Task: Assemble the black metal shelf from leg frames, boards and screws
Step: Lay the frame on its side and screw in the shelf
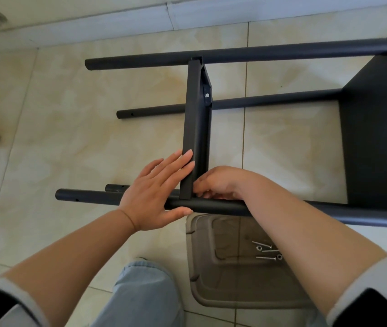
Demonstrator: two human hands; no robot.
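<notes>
The black metal shelf lies on its side on the tiled floor. Its near leg tube point(211, 207) runs left to right, and the far leg tube point(235, 54) lies parallel beyond. A black board point(197, 128) stands on edge between them, with a silver screw point(207, 95) in its bracket. A second board point(376, 138) is fixed at the right. My left hand point(157, 194) presses flat against the board's left face, thumb along the near tube. My right hand point(218, 182) is curled at the joint of board and tube; what its fingertips hold is hidden.
A clear plastic tray point(223, 291) sits on the floor under my right forearm, with several screws point(268, 251) and washers in it. My knee in blue jeans point(140, 293) is below. A white baseboard point(140, 22) runs along the far wall.
</notes>
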